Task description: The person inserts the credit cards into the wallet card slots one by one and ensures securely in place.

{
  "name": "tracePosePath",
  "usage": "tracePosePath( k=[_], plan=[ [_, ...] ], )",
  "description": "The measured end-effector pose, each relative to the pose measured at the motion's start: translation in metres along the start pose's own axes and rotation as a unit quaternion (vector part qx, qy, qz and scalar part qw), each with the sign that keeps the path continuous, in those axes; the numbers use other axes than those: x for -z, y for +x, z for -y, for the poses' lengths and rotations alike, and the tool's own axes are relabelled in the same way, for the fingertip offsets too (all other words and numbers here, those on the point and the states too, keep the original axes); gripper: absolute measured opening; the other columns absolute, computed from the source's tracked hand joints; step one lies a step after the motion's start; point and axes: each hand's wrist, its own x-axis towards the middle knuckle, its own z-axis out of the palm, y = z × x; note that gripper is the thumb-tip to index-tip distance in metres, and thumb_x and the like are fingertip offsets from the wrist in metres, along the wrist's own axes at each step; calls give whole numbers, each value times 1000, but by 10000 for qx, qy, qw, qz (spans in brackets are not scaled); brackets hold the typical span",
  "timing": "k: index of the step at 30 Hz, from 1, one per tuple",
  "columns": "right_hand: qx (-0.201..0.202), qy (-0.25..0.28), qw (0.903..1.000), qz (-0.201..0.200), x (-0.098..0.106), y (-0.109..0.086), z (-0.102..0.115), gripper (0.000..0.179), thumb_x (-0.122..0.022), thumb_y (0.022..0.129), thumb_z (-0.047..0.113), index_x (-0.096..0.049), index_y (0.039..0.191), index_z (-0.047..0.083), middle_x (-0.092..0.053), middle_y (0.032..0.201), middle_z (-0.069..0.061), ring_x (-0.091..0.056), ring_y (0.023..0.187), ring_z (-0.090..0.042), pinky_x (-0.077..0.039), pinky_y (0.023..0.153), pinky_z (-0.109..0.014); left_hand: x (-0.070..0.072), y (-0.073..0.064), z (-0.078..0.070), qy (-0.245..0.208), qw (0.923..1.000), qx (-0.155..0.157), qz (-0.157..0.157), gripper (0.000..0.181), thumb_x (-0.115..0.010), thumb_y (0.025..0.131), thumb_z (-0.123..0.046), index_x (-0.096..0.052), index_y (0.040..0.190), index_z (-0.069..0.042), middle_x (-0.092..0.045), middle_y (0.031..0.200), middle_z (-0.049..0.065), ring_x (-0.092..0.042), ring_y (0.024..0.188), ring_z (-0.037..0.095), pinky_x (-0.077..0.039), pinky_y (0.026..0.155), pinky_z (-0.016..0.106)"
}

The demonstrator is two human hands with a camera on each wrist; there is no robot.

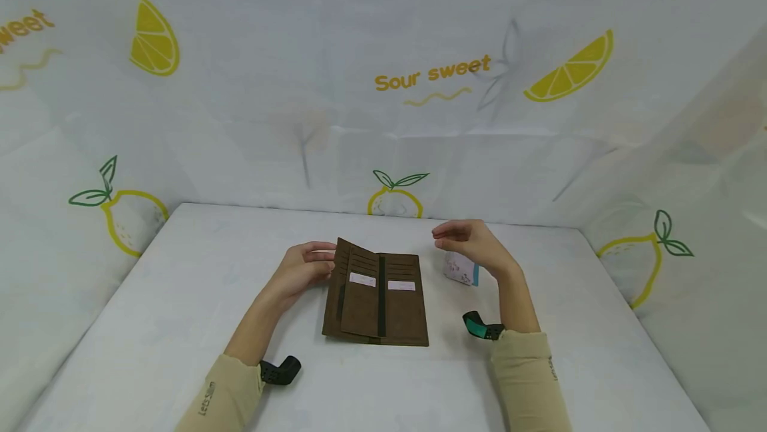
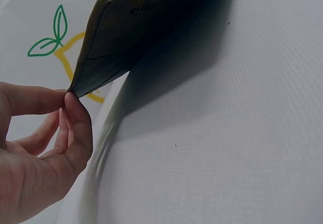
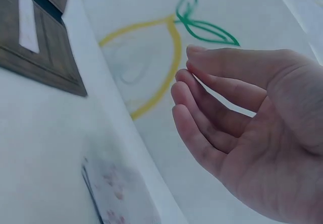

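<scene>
A brown bifold wallet [image 1: 403, 312] lies spread on the white table, with card slots and a white label on each inner side. My left hand [image 1: 301, 272] pinches the edge of its left cover between thumb and finger; in the left wrist view that cover [image 2: 136, 22] is tilted up off the table. To the right of the wallet my right hand [image 1: 476, 243] hovers with fingers loosely bent and nothing between them, as the right wrist view shows. Just below that hand sits a small packet [image 1: 460, 268], whitish with a pink flower print and a blue edge.
The white table [image 1: 359, 392] ends at a white backdrop [image 1: 269, 86] printed with lemons and lettering, which rises behind and on both sides. A black wrist strap [image 1: 280, 371] is on the left wrist, and a black and green one [image 1: 483, 327] on the right.
</scene>
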Motion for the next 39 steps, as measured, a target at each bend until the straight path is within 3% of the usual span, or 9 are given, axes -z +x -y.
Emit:
tracePosePath(
  k=[8, 19, 22, 29, 39],
  plan=[
    [-441, -298, 9968, -598, 22, -12, -23, 46, -72, 106, 31, -68, 139, -2, -74, 136, -20, -70, 117, -18, -50, 117, -51, 0, 0, 0, -37, 10000, 9, 14, 48, -65, 98, 6, -59, 146, 5, -71, 119, 9, -68, 89, 7, -61, 81, 20],
    [-982, -521, 9902, -842, 25, -12, -40, 43, -70, 106, 23, -68, 137, -7, -70, 139, -28, -65, 128, -39, -49, 117, -59, 1, -1, 1, -74, 10000, 0, 19, 48, -66, 98, 6, -59, 146, 5, -71, 115, 7, -68, 88, 7, -60, 79, 21],
    [-1219, -616, 9873, -817, 25, -13, -46, 43, -72, 104, 23, -69, 136, -6, -70, 140, -29, -63, 130, -41, -51, 112, -57, 1, -1, 1, -62, 10000, 24, 28, 49, -65, 99, 5, -58, 147, 5, -70, 116, 7, -68, 88, 7, -60, 80, 20],
    [-1384, -874, 9839, -717, 22, -12, -57, 49, -83, 95, 21, -70, 133, -7, -72, 133, -27, -69, 116, -34, -54, 94, -35, 1, -2, 1, -78, 10000, 46, 20, 48, -65, 98, 6, -59, 146, 4, -71, 116, 6, -68, 88, 8, -61, 80, 22],
    [-1343, -1441, 9792, -488, 18, -11, -55, 57, -91, 89, 27, -70, 135, 0, -67, 132, -24, -60, 112, -33, -52, 92, -41, 2, -1, -1, -75, 10000, 55, 29, 49, -64, 99, 6, -58, 147, 3, -70, 116, 5, -68, 88, 6, -60, 80, 20]
  ],
)
